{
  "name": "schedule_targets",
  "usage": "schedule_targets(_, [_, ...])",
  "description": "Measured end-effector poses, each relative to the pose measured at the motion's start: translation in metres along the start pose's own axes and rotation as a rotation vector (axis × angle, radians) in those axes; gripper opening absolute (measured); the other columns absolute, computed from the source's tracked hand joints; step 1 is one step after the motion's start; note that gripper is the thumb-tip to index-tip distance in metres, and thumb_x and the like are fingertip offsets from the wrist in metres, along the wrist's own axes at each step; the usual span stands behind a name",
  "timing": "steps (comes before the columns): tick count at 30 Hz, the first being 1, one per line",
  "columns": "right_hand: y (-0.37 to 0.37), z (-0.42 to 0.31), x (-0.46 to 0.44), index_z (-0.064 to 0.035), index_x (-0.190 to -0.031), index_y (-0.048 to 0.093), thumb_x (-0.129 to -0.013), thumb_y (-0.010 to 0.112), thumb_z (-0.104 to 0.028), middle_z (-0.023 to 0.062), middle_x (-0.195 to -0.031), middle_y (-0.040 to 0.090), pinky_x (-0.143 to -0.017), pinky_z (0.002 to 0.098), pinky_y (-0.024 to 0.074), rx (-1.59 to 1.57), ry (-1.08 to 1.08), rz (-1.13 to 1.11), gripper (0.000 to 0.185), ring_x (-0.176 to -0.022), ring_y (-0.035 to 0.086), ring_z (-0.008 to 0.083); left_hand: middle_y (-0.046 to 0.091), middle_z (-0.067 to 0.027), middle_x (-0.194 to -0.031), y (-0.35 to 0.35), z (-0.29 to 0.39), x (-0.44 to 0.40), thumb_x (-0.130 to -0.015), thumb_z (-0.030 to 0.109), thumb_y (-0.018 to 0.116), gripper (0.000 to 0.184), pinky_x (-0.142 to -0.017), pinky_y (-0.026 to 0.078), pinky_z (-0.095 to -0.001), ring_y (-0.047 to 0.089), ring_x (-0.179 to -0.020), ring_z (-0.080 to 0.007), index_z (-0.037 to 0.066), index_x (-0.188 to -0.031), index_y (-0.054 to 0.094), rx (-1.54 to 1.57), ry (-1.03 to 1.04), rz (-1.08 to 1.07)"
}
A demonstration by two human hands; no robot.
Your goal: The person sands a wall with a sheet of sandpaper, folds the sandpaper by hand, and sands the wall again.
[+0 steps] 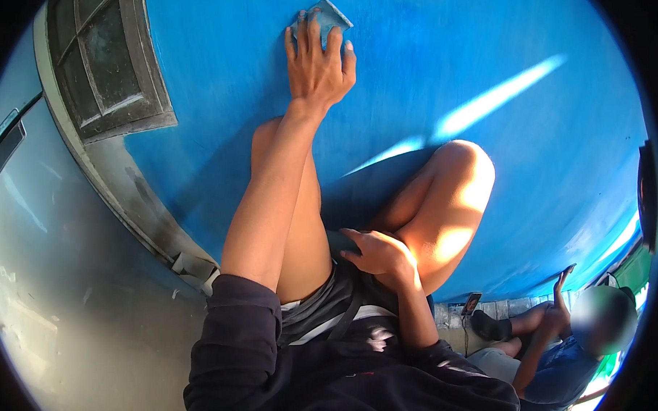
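My left hand (318,64) is stretched up against the blue wall (411,65). Its fingers are spread over a pale blue-grey piece of sandpaper (331,15), pressing it to the painted surface. One edge of the sheet shows past the fingertips; the rest lies beneath them. Lower down, between my bent legs, my right hand (380,253) rests at my lap beside the right thigh, fingers loosely extended. I see nothing held in it, though part of its underside is hidden.
A framed window (106,61) with dark panes is set at the upper left. Along the left stands a large grey metallic panel (78,287) with a handle. At lower right another person (559,364) sits, one hand raised to the wall. A phone (471,303) stands near that person's foot.
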State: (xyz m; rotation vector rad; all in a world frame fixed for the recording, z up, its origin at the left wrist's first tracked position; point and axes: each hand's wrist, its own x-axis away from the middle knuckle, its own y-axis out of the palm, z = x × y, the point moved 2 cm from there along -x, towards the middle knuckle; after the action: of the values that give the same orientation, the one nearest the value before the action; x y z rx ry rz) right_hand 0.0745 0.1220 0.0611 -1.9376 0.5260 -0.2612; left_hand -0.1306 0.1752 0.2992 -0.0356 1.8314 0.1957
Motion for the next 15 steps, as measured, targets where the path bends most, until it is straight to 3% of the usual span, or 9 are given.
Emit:
schedule_targets(4, [-0.0053, -0.0050, 0.0020, -0.0051, -0.145, 0.050, -0.095, 0.064, -0.033, 0.0259, -0.106, 0.071, -0.089, 0.0474, 0.0538, 0.000, 0.008, 0.005, 0.060, -0.102, 0.068, 0.0411, 0.050, -0.0304, -0.137, -0.0005, -0.0004, 0.0002, -0.094, 0.023, 0.060, 0.025, -0.109, 0.037, -0.0650, 0.047, -0.132, -0.0488, 0.002, -0.109, 0.060, -0.035, 0.002, 0.015])
schedule_targets(7, [-0.0027, -0.0025, 0.0012, -0.0050, -0.145, 0.050, -0.094, 0.064, -0.033, 0.0261, -0.105, 0.071, -0.088, 0.0475, 0.0539, -0.011, 0.012, 0.007, 0.060, -0.101, 0.068, 0.0412, 0.051, -0.0305, -0.135, -0.0011, -0.0001, -0.0005, -0.095, 0.024, 0.060, 0.025, -0.110, 0.036, -0.0654, 0.048, -0.132, -0.0491, 0.001, -0.104, 0.061, -0.024, -0.006, 0.005])
schedule_targets(12, [-0.0056, -0.0048, 0.0030, -0.0067, -0.146, 0.049, -0.096, 0.062, -0.038, 0.0267, -0.112, 0.070, -0.095, 0.0486, 0.0519, -0.021, 0.047, -0.028, 0.061, -0.106, 0.067, 0.0424, 0.050, -0.0326, -0.137, -0.0029, 0.0009, -0.0003, -0.095, 0.028, 0.060, 0.029, -0.111, 0.035, -0.0647, 0.046, -0.133, -0.0501, 0.003, -0.109, 0.063, -0.004, -0.003, -0.012])
schedule_targets(15, [-0.0045, -0.0054, 0.0034, -0.0053, -0.144, 0.052, -0.094, 0.064, -0.033, 0.0258, -0.104, 0.071, -0.087, 0.0475, 0.0539, -0.005, 0.022, 0.017, 0.059, -0.100, 0.068, 0.0410, 0.048, -0.0341, -0.141, -0.0028, 0.0016, -0.0002, -0.094, 0.030, 0.060, 0.037, -0.111, 0.034, -0.0643, 0.045, -0.135, -0.0507, 0.004, -0.120, 0.063, 0.014, -0.018, 0.006])
